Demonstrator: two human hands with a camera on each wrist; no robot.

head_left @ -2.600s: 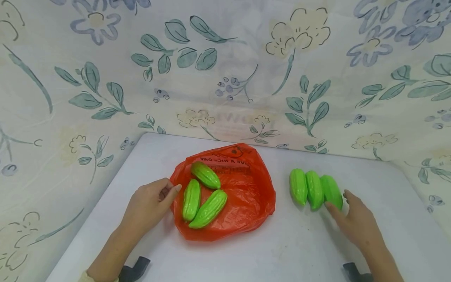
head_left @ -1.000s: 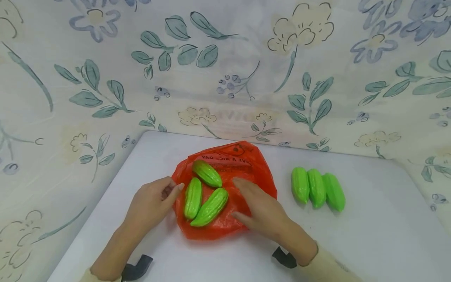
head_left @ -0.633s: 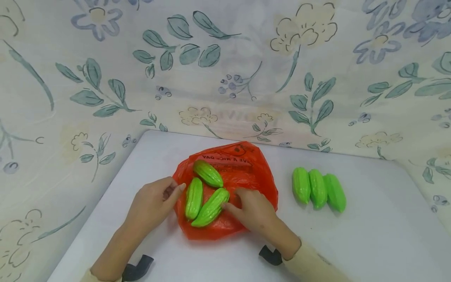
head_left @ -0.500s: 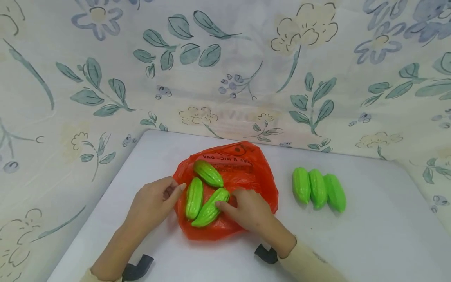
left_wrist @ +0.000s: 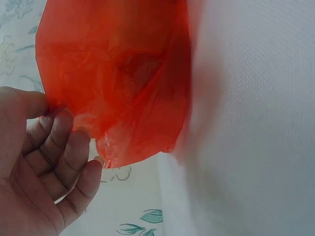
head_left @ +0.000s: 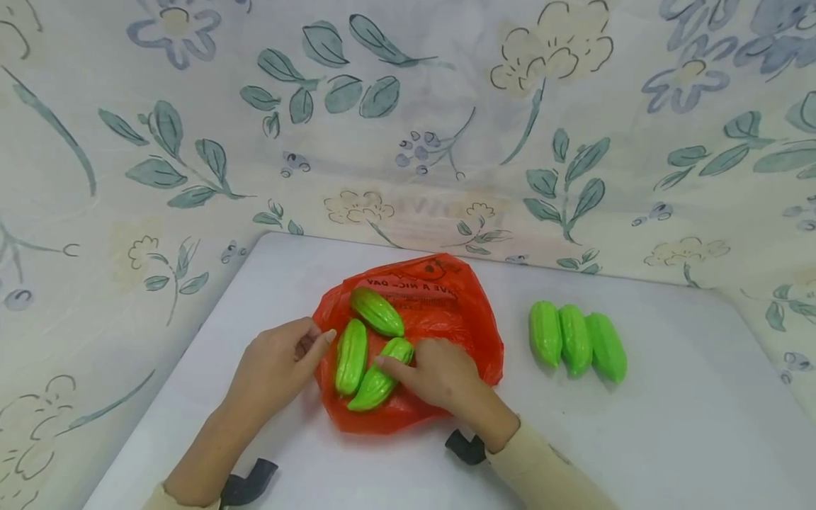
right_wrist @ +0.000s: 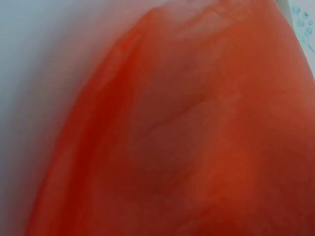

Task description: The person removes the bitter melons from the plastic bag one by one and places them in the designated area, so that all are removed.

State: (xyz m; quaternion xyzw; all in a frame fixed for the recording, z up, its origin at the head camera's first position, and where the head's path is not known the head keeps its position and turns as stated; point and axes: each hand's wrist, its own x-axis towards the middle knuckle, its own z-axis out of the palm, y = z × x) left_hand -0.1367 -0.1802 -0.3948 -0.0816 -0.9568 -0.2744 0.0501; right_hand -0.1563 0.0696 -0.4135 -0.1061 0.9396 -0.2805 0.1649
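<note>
A red plastic bag (head_left: pixel 459 322) with printed lettering lies spread with its mouth up on the white table. My left hand (head_left: pixel 277 361) pinches its left rim between thumb and fingers; the left wrist view shows the red film (left_wrist: pixel 118 73) at those fingertips. Three ridged green bitter melons are inside. One (head_left: pixel 377 312) is at the back and another (head_left: pixel 350 358) stands to the left. My right hand (head_left: pixel 446 375) reaches into the bag and holds the front bitter melon (head_left: pixel 370 393), thumb across its top, other fingers mostly hidden. Red plastic (right_wrist: pixel 197 123) fills the right wrist view.
To the right of the bag, three smoother bright green gourd-like vegetables (head_left: pixel 576 341) lie side by side on the white table (head_left: pixel 669 432). A floral cloth (head_left: pixel 408 106) hangs behind the table and along its left side. Black wrist pieces (head_left: pixel 248 483) show below the forearms.
My right hand left the green vegetables on the right, moved left into the bag and took hold of the front bitter melon. My left hand has stayed at the bag's rim.
</note>
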